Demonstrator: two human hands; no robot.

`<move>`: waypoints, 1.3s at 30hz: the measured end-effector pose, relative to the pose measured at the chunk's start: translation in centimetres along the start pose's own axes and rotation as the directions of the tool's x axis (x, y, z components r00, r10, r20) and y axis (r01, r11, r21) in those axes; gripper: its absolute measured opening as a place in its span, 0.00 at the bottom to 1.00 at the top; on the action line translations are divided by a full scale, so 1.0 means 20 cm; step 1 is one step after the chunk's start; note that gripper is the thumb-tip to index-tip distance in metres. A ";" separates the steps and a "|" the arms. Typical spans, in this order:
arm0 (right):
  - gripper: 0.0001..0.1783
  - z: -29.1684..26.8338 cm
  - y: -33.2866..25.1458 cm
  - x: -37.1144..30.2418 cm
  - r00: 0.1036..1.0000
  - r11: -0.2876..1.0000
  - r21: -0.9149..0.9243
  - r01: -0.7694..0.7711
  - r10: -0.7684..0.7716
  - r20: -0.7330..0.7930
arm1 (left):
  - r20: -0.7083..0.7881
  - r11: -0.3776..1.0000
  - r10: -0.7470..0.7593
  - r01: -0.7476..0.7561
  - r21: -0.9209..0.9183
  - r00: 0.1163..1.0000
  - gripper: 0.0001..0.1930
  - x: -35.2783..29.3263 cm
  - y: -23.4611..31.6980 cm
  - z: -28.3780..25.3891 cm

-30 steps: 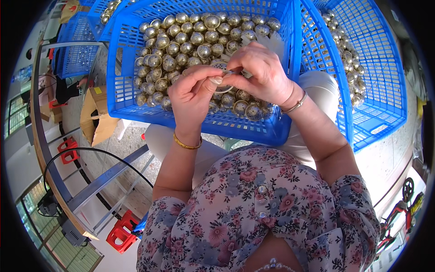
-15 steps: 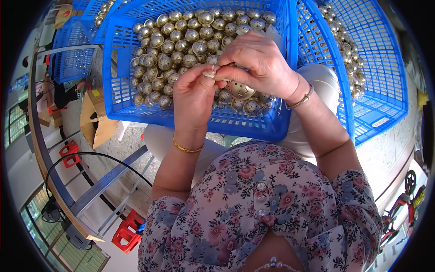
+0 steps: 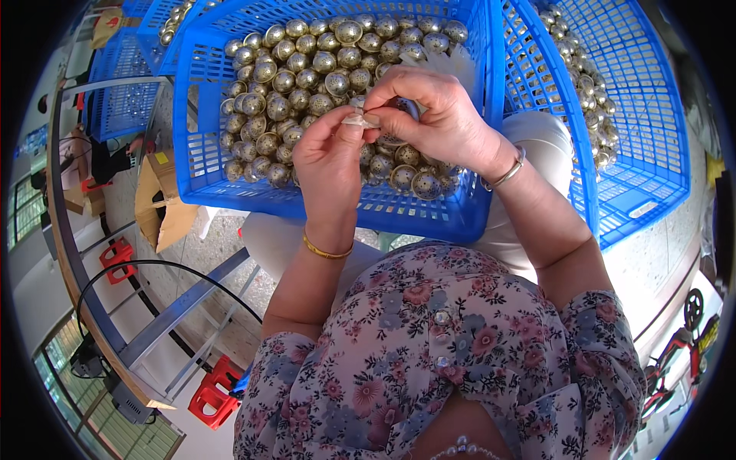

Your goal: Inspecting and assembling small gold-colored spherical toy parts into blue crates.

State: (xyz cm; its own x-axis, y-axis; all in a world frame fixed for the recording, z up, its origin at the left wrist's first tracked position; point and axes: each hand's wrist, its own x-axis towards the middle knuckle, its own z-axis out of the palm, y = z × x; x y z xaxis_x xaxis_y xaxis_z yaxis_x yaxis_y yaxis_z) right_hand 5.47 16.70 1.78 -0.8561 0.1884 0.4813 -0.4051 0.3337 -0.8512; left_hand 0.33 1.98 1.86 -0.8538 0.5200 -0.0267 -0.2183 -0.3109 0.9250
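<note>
Over a blue plastic basket point(image 3: 307, 211) filled with silvery-gold perforated metal balls point(image 3: 276, 103), my two hands meet fingertip to fingertip. My left hand point(image 3: 331, 157) is closed in a pinch, with a small pale bit point(image 3: 355, 120) at the thumb tip; whether it is a thin strip or the nail, I cannot tell. My right hand point(image 3: 438, 115) also pinches against the left fingertips, and what it holds is hidden. White translucent strips point(image 3: 458, 65) fan out just beyond the right hand's knuckles, above the balls. Beneath the right fingers a ball is partly covered.
To the right stands a second blue basket point(image 3: 636, 165) with more metal balls point(image 3: 586, 92). A metal-legged table frame point(image 3: 103, 307) with a black cable point(image 3: 176, 262) is at the left. Beyond it are a cardboard box point(image 3: 165, 203) and red stools point(image 3: 215, 392).
The right hand has shifted slightly down and turned, covering more of the ball beneath it. More of the white strips shows beyond it. The left forearm has moved a little right.
</note>
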 end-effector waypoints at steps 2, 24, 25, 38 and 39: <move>0.05 0.01 0.00 -0.01 0.998 0.997 0.034 -0.067 0.067 0.001 | -0.014 0.993 0.030 -0.028 0.111 0.999 0.07 0.00 0.00 0.00; 0.05 0.14 0.08 -0.07 0.909 0.866 0.306 -0.395 0.417 -0.005 | -0.078 0.979 -0.147 0.135 -0.150 0.986 0.06 0.05 -0.04 0.00; 0.05 0.13 0.08 -0.07 0.922 0.877 0.306 -0.371 0.388 0.005 | -0.062 0.972 -0.161 0.147 -0.184 0.985 0.06 0.05 -0.04 0.00; 0.04 0.09 0.06 -0.05 0.933 0.831 0.437 -0.345 0.353 0.066 | -0.027 0.922 -0.309 0.292 -0.252 0.951 0.07 0.03 0.02 -0.01; 0.04 0.09 0.05 -0.05 0.927 0.823 0.440 -0.360 0.368 0.071 | -0.038 0.930 -0.301 0.284 -0.233 0.953 0.07 0.03 0.02 -0.01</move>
State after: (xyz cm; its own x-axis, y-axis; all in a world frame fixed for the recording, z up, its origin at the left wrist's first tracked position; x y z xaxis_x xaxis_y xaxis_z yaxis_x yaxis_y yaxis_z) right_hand 5.38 15.17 0.04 -0.9655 0.2320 0.1179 -0.1658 -0.1995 -0.9658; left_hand -0.37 2.02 2.10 -0.7658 0.5590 -0.3179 -0.5559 -0.3271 0.7641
